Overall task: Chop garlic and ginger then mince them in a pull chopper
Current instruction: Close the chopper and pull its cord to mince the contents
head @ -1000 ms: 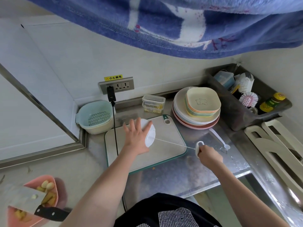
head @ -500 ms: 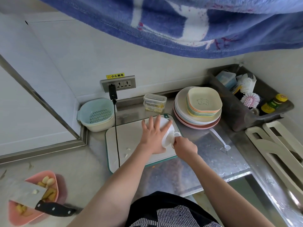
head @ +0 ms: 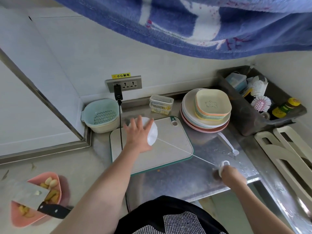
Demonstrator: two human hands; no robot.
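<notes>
Chopper (head: 152,134): white, round lid, standing at the far left end of the board (head: 170,141). It sat near the board's middle half a second ago and is now back toward the far left corner.

Left hand (head: 137,135): palm flat on the chopper lid, fingers straight and spread, pressing down. The same hold as in both earlier frames.

Cord (head: 185,152): drawn out taut from the chopper's side, running across the board and over the steel counter (head: 194,179) to the handle (head: 223,165). Half a second ago it was fully wound in, with the handle against the chopper.

Right hand (head: 228,174): fingers curled round the white loop handle, well out to the right of the board, blurred by motion. It was right beside the chopper half a second ago.

Pink bowl (head: 36,200): near left, holding garlic cloves and ginger pieces. A cleaver (head: 28,195) lies across its rim. Unchanged.

Also on the counter, unchanged:
- colander (head: 101,115), far left of the board
- lidded box (head: 161,104) behind the board
- plates (head: 206,112), stacked, right of the box
- spoon (head: 228,142), white, right of the board
- bin (head: 263,100) with brushes and a bottle, far right

A black cable (head: 120,125) hangs from the wall socket (head: 124,83) across the board's left end.
</notes>
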